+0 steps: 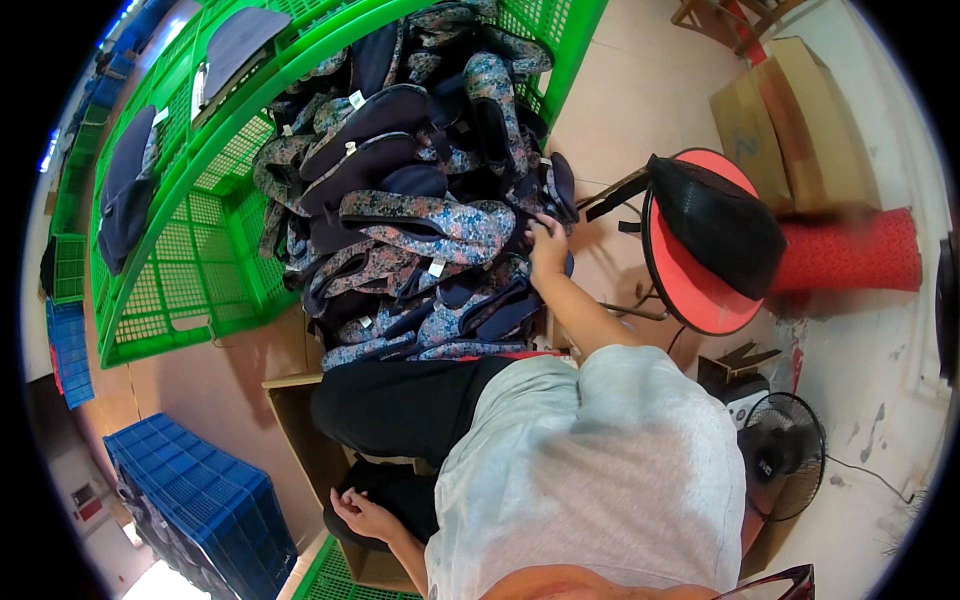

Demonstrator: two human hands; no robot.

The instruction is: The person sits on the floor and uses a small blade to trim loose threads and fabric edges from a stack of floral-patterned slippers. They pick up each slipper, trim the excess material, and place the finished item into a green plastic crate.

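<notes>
Slippers (480, 225) lie heaped by the green crate's (190, 275) edge. Right hand (546, 247): fingers touch the heap's right margin; whether clamped, I cannot tell. Left hand (365, 515): fingers loosely curled, apart, near the lap. Bare floor (605, 130) separates heap and stool (700, 285).

Heap of floral slippers (470, 225)
Blue-and-pink patterned with navy parts, they overlap at many angles, reaching the green crate's (578, 50) right edge.
</notes>
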